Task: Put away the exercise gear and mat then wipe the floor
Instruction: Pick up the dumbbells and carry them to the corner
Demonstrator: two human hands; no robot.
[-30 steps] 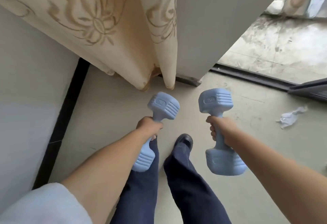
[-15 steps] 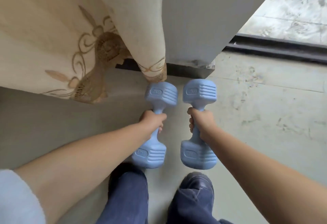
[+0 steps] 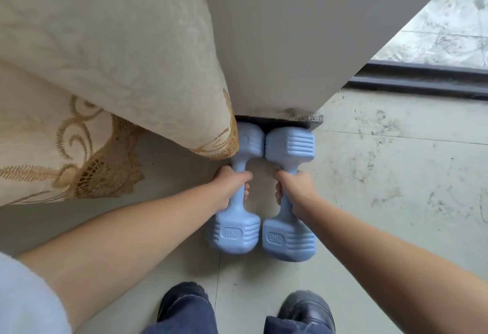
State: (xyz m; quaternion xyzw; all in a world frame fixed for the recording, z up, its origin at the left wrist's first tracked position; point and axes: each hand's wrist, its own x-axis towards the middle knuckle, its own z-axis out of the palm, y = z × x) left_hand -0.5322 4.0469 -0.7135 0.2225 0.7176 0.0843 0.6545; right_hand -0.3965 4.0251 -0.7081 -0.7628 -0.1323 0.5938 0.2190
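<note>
Two light blue dumbbells lie side by side, low at the floor by the foot of a grey wall. My left hand (image 3: 230, 185) grips the handle of the left dumbbell (image 3: 233, 230). Its far head is partly hidden behind the curtain hem. My right hand (image 3: 295, 188) grips the handle of the right dumbbell (image 3: 287, 240). The far heads touch each other and sit close to the dark skirting under the wall. No mat is in view.
A cream curtain (image 3: 105, 74) with gold embroidery hangs at the left, down to the floor. The grey wall corner (image 3: 277, 43) stands straight ahead. A dark door track (image 3: 422, 80) runs at the right. My two dark shoes (image 3: 306, 310) stand on the pale scuffed floor (image 3: 396, 175).
Both hands have moved forward and down with the dumbbells, bringing them together against the wall base. The view has dropped closer to the floor.
</note>
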